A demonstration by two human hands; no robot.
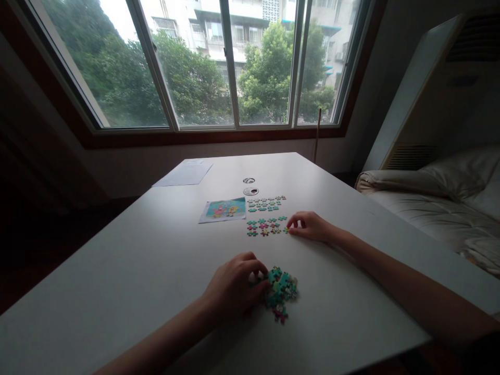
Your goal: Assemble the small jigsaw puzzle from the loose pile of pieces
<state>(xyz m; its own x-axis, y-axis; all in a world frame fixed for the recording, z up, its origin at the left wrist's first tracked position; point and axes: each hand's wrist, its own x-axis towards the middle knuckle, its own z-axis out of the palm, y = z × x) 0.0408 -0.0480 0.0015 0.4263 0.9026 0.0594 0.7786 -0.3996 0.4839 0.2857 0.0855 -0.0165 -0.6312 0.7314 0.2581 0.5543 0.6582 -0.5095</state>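
Observation:
My left hand (234, 286) rests on the white table (156, 260), fingers curled against a heap of teal and pink jigsaw pieces (282, 292). Whether it grips a piece is hidden. Farther off, my right hand (310, 225) pinches a small piece at the right end of a row of laid-out pieces (266, 226). A second row of teal pieces (266, 203) lies beyond it. To their left lies the coloured reference picture (223, 209).
Two small round objects (250, 190) sit past the rows, and a sheet of paper (183, 173) lies at the far left of the table. A cream sofa (437, 198) stands to the right. A large window (219, 62) fills the back wall.

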